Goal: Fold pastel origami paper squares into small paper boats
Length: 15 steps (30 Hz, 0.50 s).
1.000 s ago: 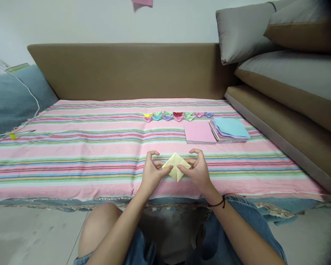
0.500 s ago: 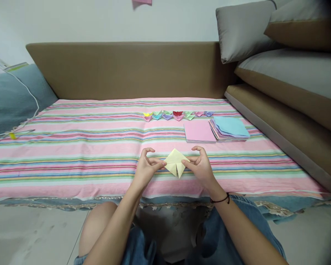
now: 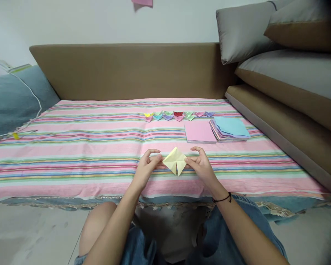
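Observation:
A pale yellow folded origami paper [image 3: 175,159] is held up in front of me, diamond-shaped with a slit between two lower points. My right hand [image 3: 202,165] pinches its right corner, thumb in front and fingers behind. At the left corner is my left hand [image 3: 147,167], its fingers partly behind the paper and its thumb by the corner; their exact contact is hard to make out. Beyond them, several small folded paper boats [image 3: 178,116] stand in two rows, in yellow, pink, blue, green, purple and red.
A pink stack of square paper [image 3: 200,131] and a blue-topped stack [image 3: 231,127] lie beyond my right hand. Everything rests on a striped cloth [image 3: 79,147]. Cushions [image 3: 287,77] are piled at right, a brown backrest [image 3: 127,71] behind, a white cable [image 3: 30,88] at left.
My left thumb has come off the paper's front face to beside its left corner. The paper has tilted slightly and shifted a little left. My right hand keeps its pinch.

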Available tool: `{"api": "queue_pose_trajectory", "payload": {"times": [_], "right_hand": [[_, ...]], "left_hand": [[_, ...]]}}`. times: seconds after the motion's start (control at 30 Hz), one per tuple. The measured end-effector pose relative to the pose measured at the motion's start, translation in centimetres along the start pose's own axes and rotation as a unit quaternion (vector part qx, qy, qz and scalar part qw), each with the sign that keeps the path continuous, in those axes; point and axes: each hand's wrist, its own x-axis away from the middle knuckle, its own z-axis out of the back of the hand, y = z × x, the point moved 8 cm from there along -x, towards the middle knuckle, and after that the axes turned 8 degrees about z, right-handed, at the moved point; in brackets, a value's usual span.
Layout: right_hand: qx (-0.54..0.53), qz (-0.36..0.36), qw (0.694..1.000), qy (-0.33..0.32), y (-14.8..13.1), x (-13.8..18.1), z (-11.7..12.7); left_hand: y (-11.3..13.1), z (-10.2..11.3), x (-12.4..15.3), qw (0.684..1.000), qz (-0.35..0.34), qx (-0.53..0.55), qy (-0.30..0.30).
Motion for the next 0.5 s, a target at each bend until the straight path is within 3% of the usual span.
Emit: {"api": "queue_pose_trajectory", "payload": {"times": [0.3, 0.5], "right_hand": [[-0.024, -0.022, 0.999, -0.032, 0.20, 0.05, -0.64], [0.050, 0.050, 0.994, -0.079, -0.68, 0.22, -0.91]], "left_hand": [[0.30, 0.78, -0.15, 0.998, -0.045, -0.006, 0.040], [0.53, 0.16, -0.07, 0.997, -0.066, -0.021, 0.023]]}}
